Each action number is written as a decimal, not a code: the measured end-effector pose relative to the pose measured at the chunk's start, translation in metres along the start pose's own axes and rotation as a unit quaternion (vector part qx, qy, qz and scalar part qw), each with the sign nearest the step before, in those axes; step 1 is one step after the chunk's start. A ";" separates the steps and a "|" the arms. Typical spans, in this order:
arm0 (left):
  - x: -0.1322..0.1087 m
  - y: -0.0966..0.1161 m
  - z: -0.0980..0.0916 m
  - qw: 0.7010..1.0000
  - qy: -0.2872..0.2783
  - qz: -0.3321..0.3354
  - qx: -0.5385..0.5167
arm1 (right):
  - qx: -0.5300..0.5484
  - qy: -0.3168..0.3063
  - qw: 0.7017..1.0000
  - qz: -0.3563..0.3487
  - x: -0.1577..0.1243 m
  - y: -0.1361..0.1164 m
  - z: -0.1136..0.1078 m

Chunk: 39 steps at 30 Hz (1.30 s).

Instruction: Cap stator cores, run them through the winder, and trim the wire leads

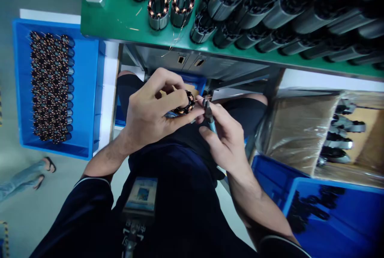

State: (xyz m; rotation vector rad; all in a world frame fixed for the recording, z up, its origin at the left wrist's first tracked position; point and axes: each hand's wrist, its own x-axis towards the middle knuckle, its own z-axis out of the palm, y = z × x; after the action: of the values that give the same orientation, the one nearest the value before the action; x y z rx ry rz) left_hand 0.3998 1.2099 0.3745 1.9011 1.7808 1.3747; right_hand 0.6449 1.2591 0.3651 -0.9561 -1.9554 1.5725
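My left hand is closed around a wound motor stator, a short metal cylinder with copper coils and black insulation at its end. The fingers hide most of its body. In my right hand is a pair of cutting pliers with blue-grey handles. Its dark jaws are beside the stator's coil end, where a thin copper wire sticks out to the right. My right fingertips come close to that wire; whether they pinch it I cannot tell. Both hands are above my lap, in front of the green bench.
Wound stators stand on the green bench, beside rows of dark-ended metal cylinders. A blue bin of stacked stators is at left. At right are a plastic-lined carton and a blue crate with black parts. A person's legs show lower left.
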 end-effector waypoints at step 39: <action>-0.006 0.009 0.036 0.829 -0.016 -0.378 -0.411 | -0.265 0.163 0.947 -0.084 0.012 0.021 0.015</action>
State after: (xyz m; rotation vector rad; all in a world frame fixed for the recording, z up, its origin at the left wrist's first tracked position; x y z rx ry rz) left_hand 0.4330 1.2175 0.3580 0.6496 1.3123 1.3966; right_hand 0.6316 1.2609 0.3401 -1.1276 -2.1788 0.7412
